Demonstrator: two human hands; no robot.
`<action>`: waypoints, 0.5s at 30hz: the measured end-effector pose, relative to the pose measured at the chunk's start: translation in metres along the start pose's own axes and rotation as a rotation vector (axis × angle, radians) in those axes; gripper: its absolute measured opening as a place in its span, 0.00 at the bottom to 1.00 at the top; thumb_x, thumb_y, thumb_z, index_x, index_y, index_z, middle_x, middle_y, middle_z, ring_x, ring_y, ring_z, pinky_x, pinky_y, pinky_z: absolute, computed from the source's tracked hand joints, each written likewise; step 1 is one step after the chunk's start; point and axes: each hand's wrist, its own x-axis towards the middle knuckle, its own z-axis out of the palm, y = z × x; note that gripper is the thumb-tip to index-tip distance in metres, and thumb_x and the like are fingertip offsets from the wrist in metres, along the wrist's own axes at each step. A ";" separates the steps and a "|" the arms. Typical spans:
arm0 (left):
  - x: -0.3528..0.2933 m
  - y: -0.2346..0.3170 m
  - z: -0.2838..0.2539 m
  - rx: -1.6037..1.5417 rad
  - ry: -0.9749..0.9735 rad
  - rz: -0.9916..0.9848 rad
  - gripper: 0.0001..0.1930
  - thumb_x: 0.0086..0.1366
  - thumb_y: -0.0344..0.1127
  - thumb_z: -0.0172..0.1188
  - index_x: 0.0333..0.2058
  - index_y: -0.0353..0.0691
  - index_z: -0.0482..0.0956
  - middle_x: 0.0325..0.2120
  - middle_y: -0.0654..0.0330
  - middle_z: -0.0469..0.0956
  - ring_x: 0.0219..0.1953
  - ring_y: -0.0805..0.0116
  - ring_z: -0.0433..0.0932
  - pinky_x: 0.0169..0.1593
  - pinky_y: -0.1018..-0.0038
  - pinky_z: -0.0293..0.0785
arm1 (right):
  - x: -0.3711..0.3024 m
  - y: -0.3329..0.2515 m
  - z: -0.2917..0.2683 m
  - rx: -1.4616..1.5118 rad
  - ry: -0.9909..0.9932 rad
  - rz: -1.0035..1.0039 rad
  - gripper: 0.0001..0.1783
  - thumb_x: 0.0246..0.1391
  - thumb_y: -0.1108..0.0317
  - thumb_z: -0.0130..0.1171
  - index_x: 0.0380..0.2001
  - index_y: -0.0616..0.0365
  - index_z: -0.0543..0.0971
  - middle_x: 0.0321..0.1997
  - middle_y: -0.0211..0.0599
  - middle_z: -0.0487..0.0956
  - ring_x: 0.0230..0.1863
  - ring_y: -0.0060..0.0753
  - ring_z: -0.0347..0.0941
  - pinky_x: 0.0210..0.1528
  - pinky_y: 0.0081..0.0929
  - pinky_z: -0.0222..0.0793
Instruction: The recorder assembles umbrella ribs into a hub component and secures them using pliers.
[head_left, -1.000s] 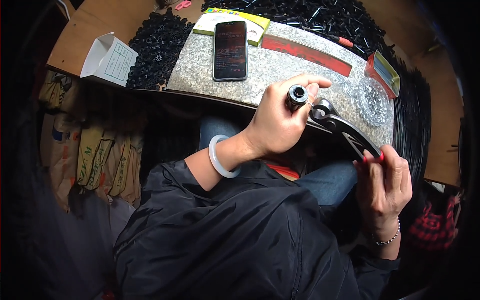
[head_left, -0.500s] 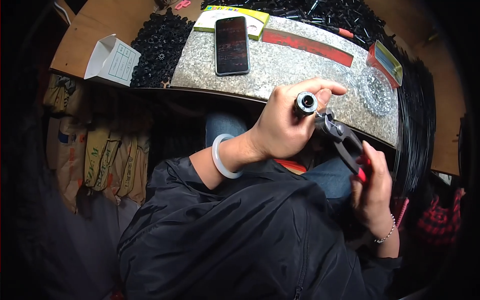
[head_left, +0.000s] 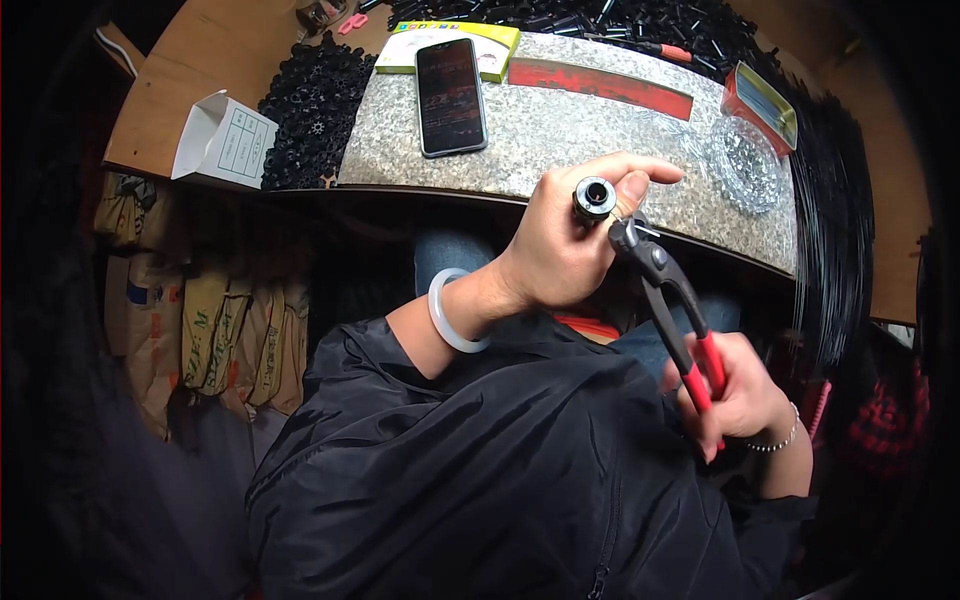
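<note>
My left hand point(head_left: 553, 245) is closed around a short black tube point(head_left: 594, 200), whose pale metal-ringed end with a dark central hole faces up. My left index finger stretches out past the tube. My right hand point(head_left: 742, 390) wraps round the red grips of a pair of pincers point(head_left: 657, 262) with a black head. The pincers' jaws are close beside the tube, near my left thumb. A thin, shiny wire-like piece shows at the jaws; whether it joins the tube I cannot tell. The pincers' handles stand slightly apart.
A speckled stone slab point(head_left: 560, 140) bears a phone point(head_left: 450, 100), a yellow-green box point(head_left: 495, 45), a red strip point(head_left: 600, 88) and a clear round dish point(head_left: 745, 175). A tin point(head_left: 760, 105), black rods point(head_left: 825, 220), small black parts point(head_left: 315, 120) and a white carton point(head_left: 230, 140) surround it.
My right hand has moved down and taken a fuller grip on the pincers' red handles, which now point more steeply down. The pincers' head and my left hand have shifted slightly left.
</note>
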 end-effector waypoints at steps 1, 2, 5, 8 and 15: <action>0.000 0.000 0.000 0.001 -0.004 -0.001 0.17 0.70 0.39 0.45 0.42 0.31 0.77 0.11 0.77 0.59 0.16 0.90 0.54 0.19 0.84 0.47 | 0.000 -0.003 0.000 0.202 -0.005 0.151 0.33 0.32 0.78 0.72 0.44 0.65 0.66 0.21 0.29 0.72 0.14 0.17 0.67 0.16 0.14 0.62; -0.001 0.000 0.001 -0.007 0.005 -0.012 0.17 0.70 0.39 0.45 0.42 0.31 0.77 0.11 0.77 0.59 0.16 0.90 0.55 0.19 0.84 0.48 | 0.001 -0.006 0.007 -0.012 0.182 0.072 0.34 0.34 0.78 0.71 0.46 0.65 0.65 0.23 0.30 0.72 0.18 0.19 0.67 0.21 0.15 0.63; 0.003 -0.008 0.003 0.008 0.030 0.024 0.17 0.69 0.39 0.46 0.42 0.32 0.78 0.11 0.77 0.59 0.16 0.89 0.55 0.19 0.84 0.48 | 0.009 0.006 0.015 -1.121 0.784 -0.479 0.31 0.46 0.80 0.58 0.55 0.63 0.62 0.28 0.44 0.72 0.27 0.44 0.70 0.35 0.34 0.67; 0.001 -0.007 0.001 0.029 0.038 0.008 0.16 0.69 0.39 0.45 0.42 0.33 0.78 0.11 0.77 0.59 0.16 0.89 0.55 0.19 0.84 0.49 | -0.006 -0.001 0.003 -0.827 0.399 -0.331 0.28 0.47 0.82 0.57 0.52 0.69 0.62 0.29 0.42 0.75 0.29 0.38 0.75 0.30 0.29 0.69; 0.002 -0.002 0.005 -0.027 -0.003 -0.055 0.15 0.68 0.37 0.48 0.39 0.30 0.77 0.22 0.61 0.76 0.24 0.81 0.68 0.30 0.81 0.66 | 0.008 0.000 0.004 -0.815 0.539 -0.308 0.37 0.44 0.75 0.62 0.59 0.62 0.59 0.32 0.41 0.68 0.28 0.36 0.66 0.35 0.25 0.65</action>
